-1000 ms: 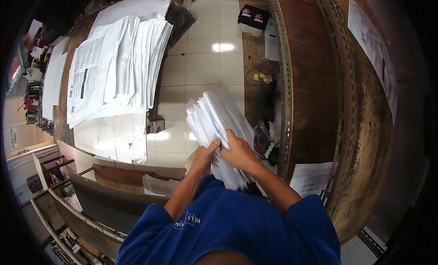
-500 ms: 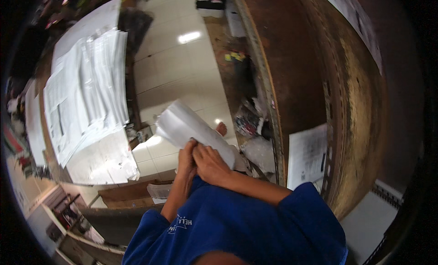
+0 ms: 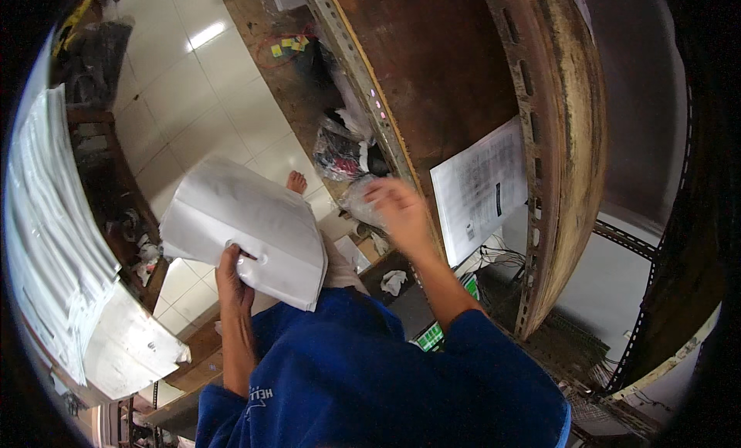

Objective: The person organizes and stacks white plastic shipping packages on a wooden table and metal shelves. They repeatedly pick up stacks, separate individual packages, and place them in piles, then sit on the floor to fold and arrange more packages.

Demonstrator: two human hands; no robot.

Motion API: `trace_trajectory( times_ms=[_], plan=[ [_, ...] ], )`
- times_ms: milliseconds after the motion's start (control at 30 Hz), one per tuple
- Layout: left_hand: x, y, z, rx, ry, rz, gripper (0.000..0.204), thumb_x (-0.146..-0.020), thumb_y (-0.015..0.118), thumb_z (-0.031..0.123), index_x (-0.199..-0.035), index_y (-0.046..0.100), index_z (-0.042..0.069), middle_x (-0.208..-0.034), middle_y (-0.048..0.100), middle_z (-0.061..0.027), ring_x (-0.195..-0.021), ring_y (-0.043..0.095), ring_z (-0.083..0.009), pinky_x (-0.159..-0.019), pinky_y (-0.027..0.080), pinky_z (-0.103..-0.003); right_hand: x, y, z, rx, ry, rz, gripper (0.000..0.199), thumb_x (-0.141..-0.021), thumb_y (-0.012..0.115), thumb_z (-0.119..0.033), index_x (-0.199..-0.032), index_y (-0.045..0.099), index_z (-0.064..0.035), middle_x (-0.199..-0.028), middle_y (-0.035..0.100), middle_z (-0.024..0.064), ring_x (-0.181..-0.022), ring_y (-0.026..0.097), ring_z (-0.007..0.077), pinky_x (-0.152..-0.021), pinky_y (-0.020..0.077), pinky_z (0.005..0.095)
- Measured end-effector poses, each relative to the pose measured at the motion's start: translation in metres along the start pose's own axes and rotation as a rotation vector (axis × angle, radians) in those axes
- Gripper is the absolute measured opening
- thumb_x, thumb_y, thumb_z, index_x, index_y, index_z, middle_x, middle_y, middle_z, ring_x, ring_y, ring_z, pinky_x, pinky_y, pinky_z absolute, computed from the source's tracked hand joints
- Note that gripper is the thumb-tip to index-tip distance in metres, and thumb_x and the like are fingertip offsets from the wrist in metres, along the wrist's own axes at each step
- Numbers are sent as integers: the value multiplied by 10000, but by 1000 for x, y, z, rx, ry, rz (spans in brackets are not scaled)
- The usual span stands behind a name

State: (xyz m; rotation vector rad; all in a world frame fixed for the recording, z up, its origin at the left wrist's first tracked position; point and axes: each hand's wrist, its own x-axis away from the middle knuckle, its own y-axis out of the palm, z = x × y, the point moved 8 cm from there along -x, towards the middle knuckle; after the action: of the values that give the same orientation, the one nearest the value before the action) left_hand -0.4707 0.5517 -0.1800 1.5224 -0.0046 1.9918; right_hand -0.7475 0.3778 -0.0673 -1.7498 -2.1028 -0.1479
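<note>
Left hand [image 3: 235, 278] pinches white sheets [image 3: 243, 205] at their near edge: light, floppy, slippery, I'd judge, best gripped there; right hand [image 3: 401, 210] blurred, loosely spread.

Most fingers of the left hand [image 3: 235, 284] are concealed beneath the white sheets [image 3: 239, 209]; their count cannot be determined. Right of this grip, the right hand [image 3: 403, 213] is blurred, fingertips indistinct. Beyond the grip, the sheets cover the rear of a foot [image 3: 296, 182]. Far left of it, the dark rim cuts off a paper pile [image 3: 54, 240].
</note>
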Motion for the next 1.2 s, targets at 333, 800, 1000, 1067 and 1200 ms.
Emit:
trace_trajectory(
  times_ms=[333,800,1000,1067,1200],
  plan=[
    [-46,-63,-54,-268,-148,134,185,-848,599,176,-916,593,4,-892,587,-74,-874,557,-186,-844,448,-320,0,-426,82,389,-114,1171,315,-882,513,-149,-1162,538,-6,-1011,619,126,-865,622,230,-732,478,367],
    [-66,-70,-90,-415,-64,307,162,-685,600,118,-780,612,-13,-714,607,-93,-690,587,-204,-681,481,-322,-105,-633,117,1071,528,657,338,-887,519,-167,-1173,534,12,-1051,604,161,-915,602,273,-776,468,391],
    [-77,-44,-86,-478,-162,295,163,-677,606,130,-760,628,-8,-702,624,-91,-690,594,-206,-675,472,-308,-109,-622,97,1188,560,550,349,-889,522,-175,-1178,533,20,-1068,598,176,-936,594,292,-795,464,401],
    [-81,-52,-99,-531,-180,289,170,-687,611,138,-772,630,-9,-700,624,-88,-689,593,-208,-679,472,-310,-111,-616,90,1211,547,545,352,-890,523,-177,-1179,532,23,-1073,596,181,-943,591,298,-801,463,405],
    [-75,-47,-107,-507,-198,300,217,-717,618,153,-847,629,-20,-772,635,-81,-749,588,-203,-710,465,-314,-106,-611,73,1248,530,546,360,-891,524,-183,-1183,531,28,-1085,592,190,-957,586,311,-814,460,411]
  ],
)
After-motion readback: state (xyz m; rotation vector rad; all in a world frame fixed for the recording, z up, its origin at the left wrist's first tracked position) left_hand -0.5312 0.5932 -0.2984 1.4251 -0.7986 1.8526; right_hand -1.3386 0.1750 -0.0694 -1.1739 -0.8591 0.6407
